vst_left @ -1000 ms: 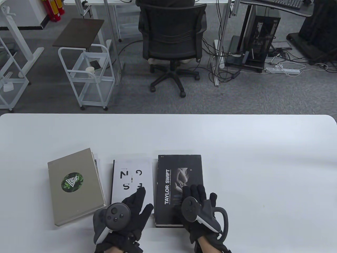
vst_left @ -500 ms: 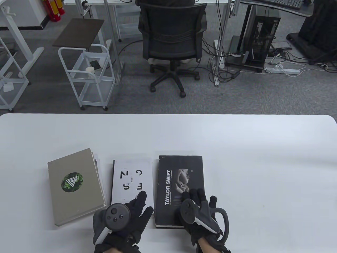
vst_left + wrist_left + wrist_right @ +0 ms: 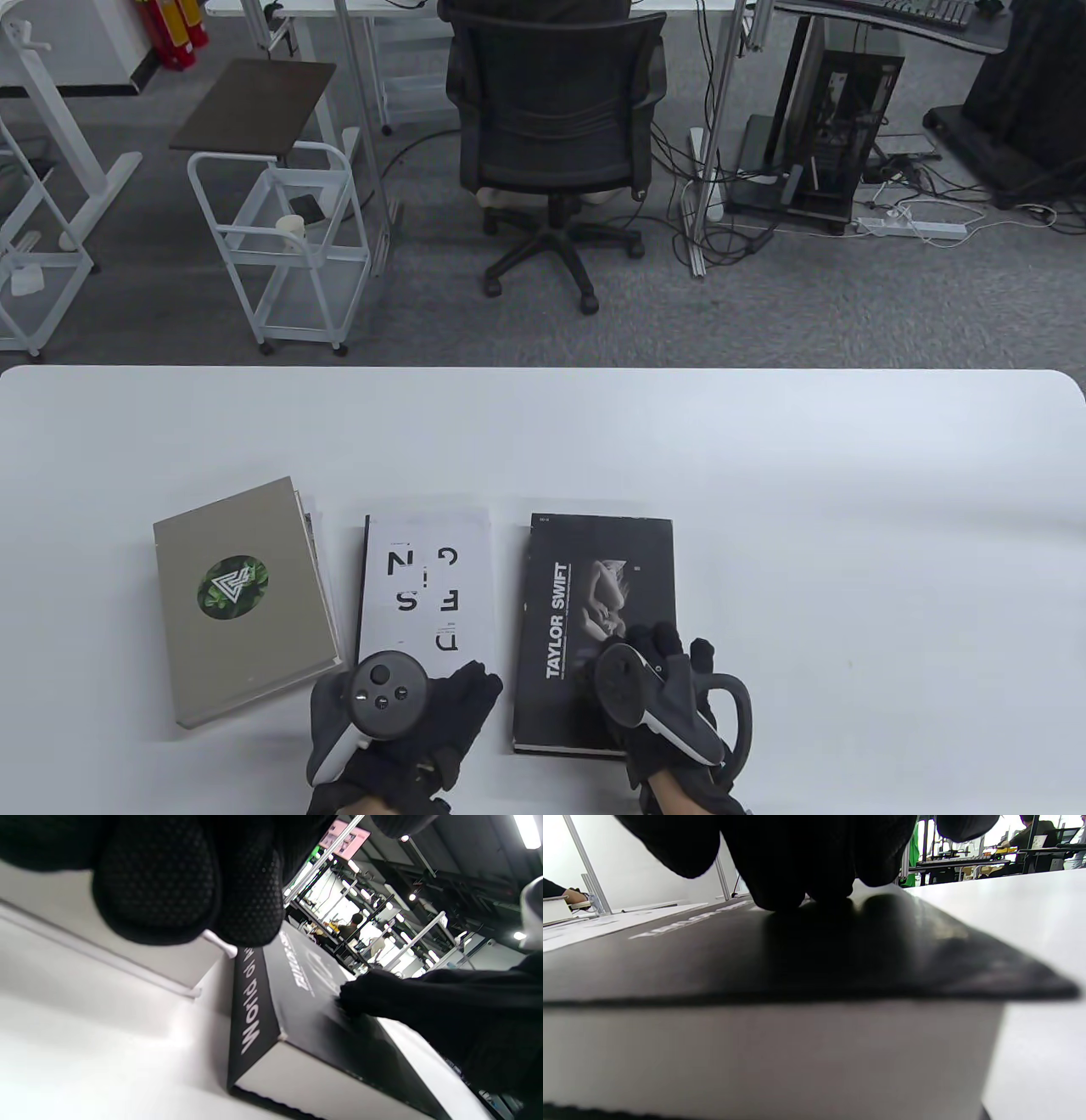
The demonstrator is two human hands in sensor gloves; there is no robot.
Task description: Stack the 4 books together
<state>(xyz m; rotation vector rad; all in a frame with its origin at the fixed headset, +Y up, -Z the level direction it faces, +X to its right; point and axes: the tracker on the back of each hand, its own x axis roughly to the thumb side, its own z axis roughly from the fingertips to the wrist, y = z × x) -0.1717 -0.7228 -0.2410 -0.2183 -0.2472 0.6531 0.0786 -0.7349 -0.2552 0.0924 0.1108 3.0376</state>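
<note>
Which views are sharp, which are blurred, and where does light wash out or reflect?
Table view: evenly lit and sharp, the Taylor Swift book title legible, only soft shadows on the white table. Left wrist view: tilted, left hand fingers blurred up close, bright background blown out. Right wrist view: the book's near edge is out of focus, and its glossy black cover mirrors the right hand fingertips.
</note>
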